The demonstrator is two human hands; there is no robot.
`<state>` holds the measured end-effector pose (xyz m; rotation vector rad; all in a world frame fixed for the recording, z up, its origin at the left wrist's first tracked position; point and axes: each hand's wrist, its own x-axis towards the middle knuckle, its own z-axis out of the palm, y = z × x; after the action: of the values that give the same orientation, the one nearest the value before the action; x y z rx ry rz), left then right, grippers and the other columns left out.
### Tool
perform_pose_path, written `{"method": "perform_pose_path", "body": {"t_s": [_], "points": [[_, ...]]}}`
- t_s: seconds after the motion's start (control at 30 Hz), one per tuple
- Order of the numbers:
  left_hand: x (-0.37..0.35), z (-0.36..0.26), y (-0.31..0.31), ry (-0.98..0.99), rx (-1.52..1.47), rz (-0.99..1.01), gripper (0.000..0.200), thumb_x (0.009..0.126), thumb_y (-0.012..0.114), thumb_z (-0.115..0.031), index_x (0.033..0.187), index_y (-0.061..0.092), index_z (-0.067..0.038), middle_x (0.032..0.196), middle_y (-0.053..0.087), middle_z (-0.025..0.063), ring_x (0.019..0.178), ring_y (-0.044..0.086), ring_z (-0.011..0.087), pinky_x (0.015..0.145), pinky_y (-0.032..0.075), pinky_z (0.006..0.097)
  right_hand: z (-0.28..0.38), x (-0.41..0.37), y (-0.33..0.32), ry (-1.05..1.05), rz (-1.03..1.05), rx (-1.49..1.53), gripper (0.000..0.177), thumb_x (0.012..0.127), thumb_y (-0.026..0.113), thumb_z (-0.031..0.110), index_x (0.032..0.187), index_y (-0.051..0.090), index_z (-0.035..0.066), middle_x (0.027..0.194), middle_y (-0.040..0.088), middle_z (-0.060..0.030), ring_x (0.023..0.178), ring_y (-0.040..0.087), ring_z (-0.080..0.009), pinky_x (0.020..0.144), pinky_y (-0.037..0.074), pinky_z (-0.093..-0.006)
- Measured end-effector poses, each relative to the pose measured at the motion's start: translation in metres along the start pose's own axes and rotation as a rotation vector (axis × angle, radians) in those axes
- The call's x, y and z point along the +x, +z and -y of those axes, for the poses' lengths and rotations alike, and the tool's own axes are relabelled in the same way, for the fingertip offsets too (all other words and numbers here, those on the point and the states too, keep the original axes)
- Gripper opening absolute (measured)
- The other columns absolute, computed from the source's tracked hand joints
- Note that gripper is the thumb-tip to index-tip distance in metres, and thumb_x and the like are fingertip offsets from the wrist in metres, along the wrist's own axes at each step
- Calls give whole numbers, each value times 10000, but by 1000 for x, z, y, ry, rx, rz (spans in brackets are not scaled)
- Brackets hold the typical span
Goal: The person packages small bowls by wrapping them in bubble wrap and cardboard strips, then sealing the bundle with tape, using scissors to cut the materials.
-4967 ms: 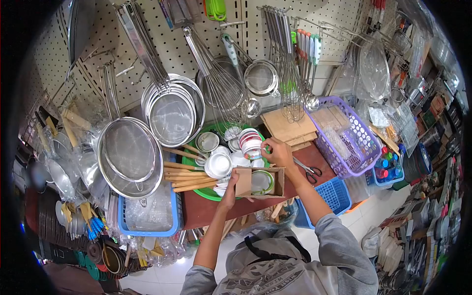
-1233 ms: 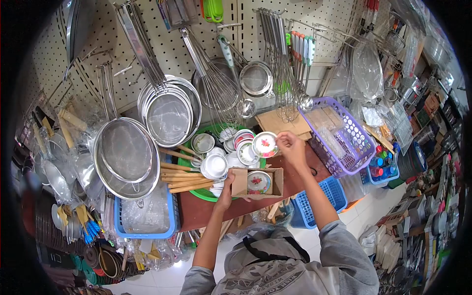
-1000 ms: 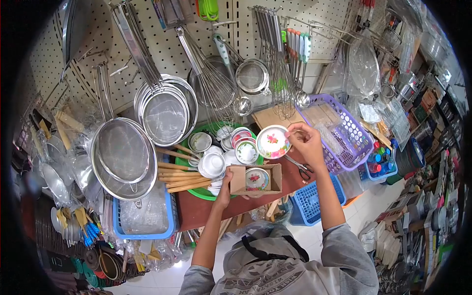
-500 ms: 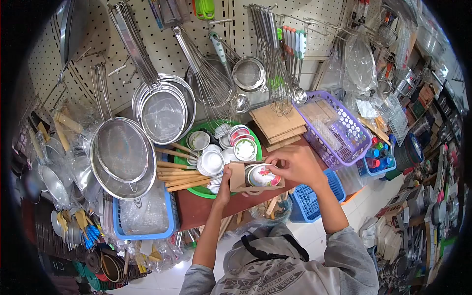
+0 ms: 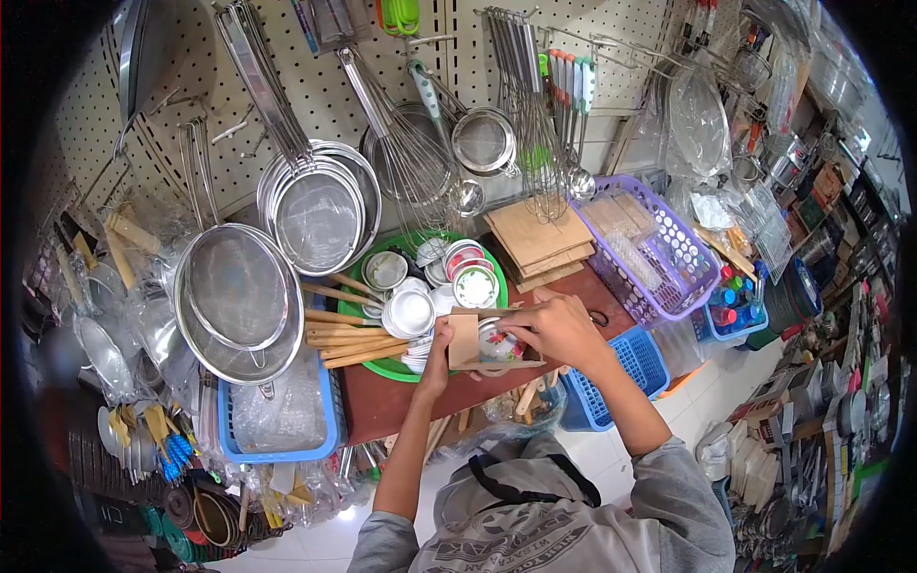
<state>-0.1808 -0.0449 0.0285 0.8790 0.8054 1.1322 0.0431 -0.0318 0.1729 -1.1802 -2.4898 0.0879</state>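
My left hand (image 5: 437, 351) grips the left side of a small brown cardboard box (image 5: 467, 340) held over the reddish table edge. My right hand (image 5: 557, 329) reaches into the box from the right, fingers on a small flowered plate (image 5: 495, 341) that sits inside it. Just behind the box, a green round tray (image 5: 374, 360) holds more small plates, some with flower prints (image 5: 475, 285) and some plain metal (image 5: 411, 312).
Wooden handles (image 5: 344, 339) lie left of the tray. A purple basket (image 5: 659, 258), folded cardboard (image 5: 540, 237) and blue baskets (image 5: 600, 390) stand right. Big strainers (image 5: 239, 298) and whisks (image 5: 420, 162) hang on the pegboard; a blue bin (image 5: 282, 420) sits at left.
My right hand took a flowered plate from the stack on the tray, carried it down and set it into the box, which has tilted as it is held.
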Motion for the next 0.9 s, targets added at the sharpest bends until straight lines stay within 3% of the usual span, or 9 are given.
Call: {"method": "perform_pose_path", "body": {"t_s": [0.2,0.23,0.33,0.37,0.47,0.5,0.7,0.8,0.9], "points": [[0,-4,6,-18,2,-49,570,940,407,-568,1296,368,-124,1168,530,157,895,663,309,477,599,415,-23,3,-5,95,-213,588,146,848,652,177,931,761,128,750,651,-66,661,582,-169,602,473,-347],[1,-6,8,-18,15,-54,571,939,405,-573,1290,370,-124,1167,532,159,893,664,308,478,599,411,-39,0,-1,158,-162,715,235,833,605,86,1038,721,92,910,661,-50,799,586,-117,668,482,-291],[3,0,3,-45,-8,-58,583,928,408,-593,1271,377,-123,1165,533,161,853,671,302,479,599,400,-71,-3,20,82,-228,1022,364,794,602,34,1154,654,58,1093,616,-45,1002,561,-126,806,480,-275],[4,3,1,-54,-6,-56,587,924,410,-596,1272,377,-124,1165,533,159,850,671,300,478,598,398,-87,-12,28,107,-50,1130,518,817,612,59,1324,507,52,1288,522,-66,1214,464,-153,947,438,-278],[7,5,0,-75,11,-65,601,913,418,-604,1273,378,-125,1164,534,153,841,668,293,466,592,389,-79,-27,32,272,149,1299,603,858,652,145,1410,420,68,1395,448,-86,1324,397,-192,1049,393,-334],[7,2,4,-79,24,-75,605,908,422,-607,1271,378,-124,1163,533,150,838,666,288,458,587,385,-81,-28,35,186,233,1136,696,889,678,220,1474,324,87,1481,361,-98,1410,304,-231,1133,302,-378],[35,29,1,-24,130,-17,585,931,415,-578,1284,383,-112,1150,526,135,817,649,252,475,568,361,-89,-45,58,234,289,1209,775,921,671,320,1511,222,96,1504,326,-130,1415,296,-242,1147,282,-371],[45,32,21,48,270,-36,567,950,412,-553,1301,383,-108,1173,516,126,911,629,241,551,580,360,-103,-58,67,273,232,1168,825,904,686,367,1518,214,81,1499,328,-136,1413,296,-235,1142,280,-361],[40,0,65,-110,256,-18,563,956,428,-528,1328,376,-110,1222,497,121,1057,586,244,651,598,375,-114,-74,63,414,259,1248,857,885,707,366,1519,216,64,1500,334,-127,1392,320,-221,1124,307,-357]]}}
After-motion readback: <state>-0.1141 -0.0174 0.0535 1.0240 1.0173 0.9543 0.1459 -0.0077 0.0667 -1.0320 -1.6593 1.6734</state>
